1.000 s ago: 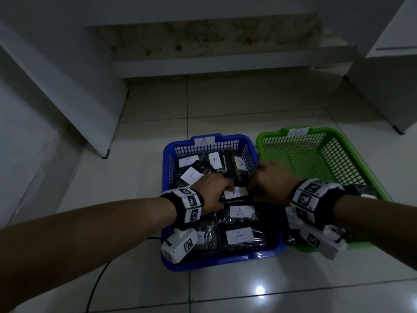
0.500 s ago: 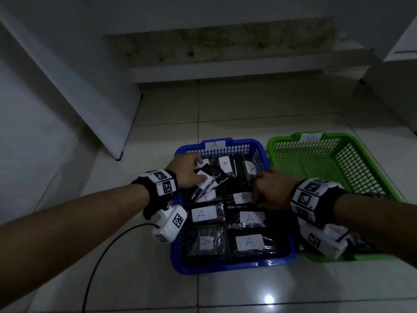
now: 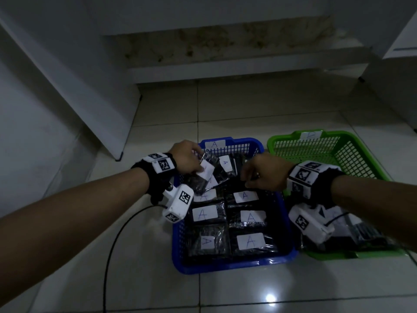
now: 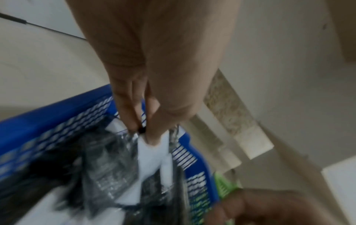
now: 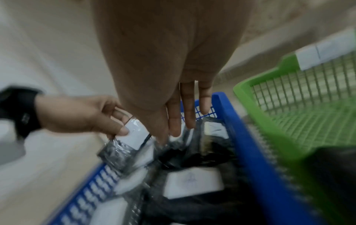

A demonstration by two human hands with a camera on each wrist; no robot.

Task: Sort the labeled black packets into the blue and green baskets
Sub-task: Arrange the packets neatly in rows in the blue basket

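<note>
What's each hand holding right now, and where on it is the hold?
The left hand pinches a black packet at its upper end, beside the white label, over the blue basket. The right hand holds nothing, its fingers extended.

We've got black packets [image 3: 208,242] with white labels [image 3: 250,241], one blue basket [image 3: 232,265], one green basket [image 3: 352,254], pale tiled floor [image 3: 248,290].
</note>
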